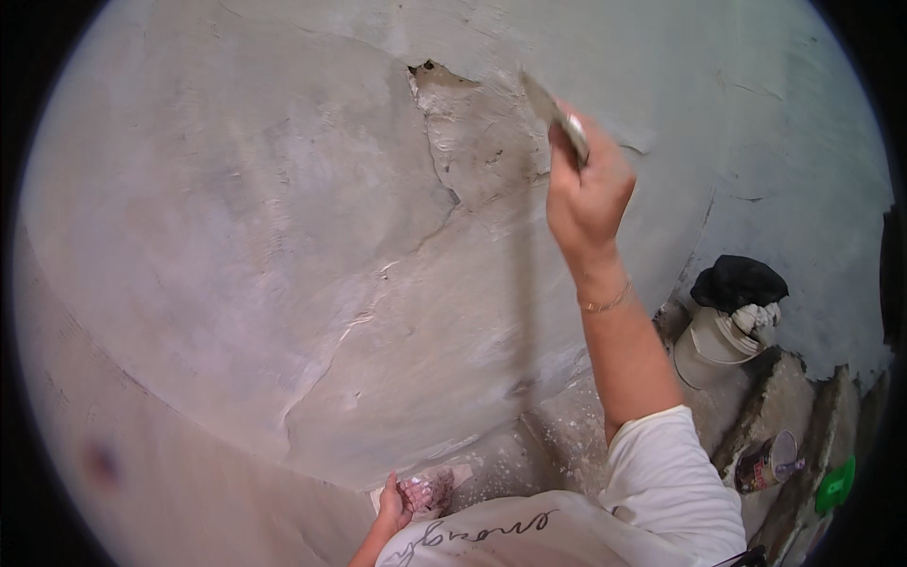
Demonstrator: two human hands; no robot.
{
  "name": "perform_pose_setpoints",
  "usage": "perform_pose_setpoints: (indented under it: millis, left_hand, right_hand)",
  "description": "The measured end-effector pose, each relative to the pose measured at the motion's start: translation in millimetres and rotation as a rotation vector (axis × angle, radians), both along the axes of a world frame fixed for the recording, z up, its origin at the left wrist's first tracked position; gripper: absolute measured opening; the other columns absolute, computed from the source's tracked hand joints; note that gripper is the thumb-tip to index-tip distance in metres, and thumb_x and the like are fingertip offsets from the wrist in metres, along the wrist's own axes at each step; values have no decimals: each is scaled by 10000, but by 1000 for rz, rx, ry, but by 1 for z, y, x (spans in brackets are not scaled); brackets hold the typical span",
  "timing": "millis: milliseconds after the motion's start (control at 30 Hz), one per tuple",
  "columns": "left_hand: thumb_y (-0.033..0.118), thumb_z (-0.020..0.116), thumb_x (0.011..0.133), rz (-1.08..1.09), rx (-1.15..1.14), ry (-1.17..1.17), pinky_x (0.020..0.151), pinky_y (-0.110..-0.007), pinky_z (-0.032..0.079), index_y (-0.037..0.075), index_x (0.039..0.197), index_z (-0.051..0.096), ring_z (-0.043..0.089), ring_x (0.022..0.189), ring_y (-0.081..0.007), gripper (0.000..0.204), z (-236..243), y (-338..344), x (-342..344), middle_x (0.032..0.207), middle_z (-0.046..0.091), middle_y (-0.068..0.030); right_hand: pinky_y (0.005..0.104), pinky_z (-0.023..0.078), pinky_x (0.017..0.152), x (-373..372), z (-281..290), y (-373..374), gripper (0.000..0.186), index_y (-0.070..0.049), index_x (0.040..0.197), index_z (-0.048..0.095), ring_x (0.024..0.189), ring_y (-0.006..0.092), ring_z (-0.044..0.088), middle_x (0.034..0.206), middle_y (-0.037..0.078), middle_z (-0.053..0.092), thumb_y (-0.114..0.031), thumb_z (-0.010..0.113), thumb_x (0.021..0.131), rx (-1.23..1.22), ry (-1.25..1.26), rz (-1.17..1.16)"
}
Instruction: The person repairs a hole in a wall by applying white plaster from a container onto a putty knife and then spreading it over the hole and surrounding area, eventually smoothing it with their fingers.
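Note:
My right hand [588, 189] is raised and wrapped round a putty knife [540, 99]. The thin blade points up and to the left, at the wall beside a broken patch [472, 142] where the plaster has come away. A small dark hole marks the patch's upper edge. Low down, close to my shirt, my left hand [395, 506] is curled at a pale-rimmed thing [460, 474] with a lumpy pinkish-brown mass in it. White smears show on those fingers. What exactly this hand grips is partly hidden.
A long crack [359, 321] runs down the grey wall [189, 236] from the patch. On the right, a white bucket [704, 350] with a black bag [740, 282] on top stands by worn steps [789, 406]. Lower are an open can [767, 463] and a green object [835, 487].

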State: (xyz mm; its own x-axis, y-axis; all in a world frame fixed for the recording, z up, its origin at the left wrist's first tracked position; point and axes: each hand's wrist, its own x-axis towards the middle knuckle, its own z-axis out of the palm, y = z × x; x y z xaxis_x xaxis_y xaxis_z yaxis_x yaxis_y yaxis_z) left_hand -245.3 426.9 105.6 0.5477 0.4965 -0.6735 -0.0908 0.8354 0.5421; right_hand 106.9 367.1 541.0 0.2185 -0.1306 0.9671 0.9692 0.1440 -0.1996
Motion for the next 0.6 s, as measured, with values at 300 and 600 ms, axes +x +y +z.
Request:
perform_pose_setpoints:
  millis: [300,600]
  left_hand:
    - [498,338,891,182,78,161,740,-439,493,-26,990,456,576,829,-311,547,-31,-14,-33,882,564,-173]
    - [560,320,869,249,71,235,781,-463,442,-33,1048,446,552,892,-330,632,-15,-35,-41,940,567,-203]
  right_hand:
    - [400,421,912,-2,27,52,343,4,1003,608,1021,304,561,1055,172,593,26,518,673,62,-580,-209]
    - [428,356,978,41,-8,39,320,40,1028,589,1100,290,517,1146,181,549,-24,478,734,-257,-762,-351]
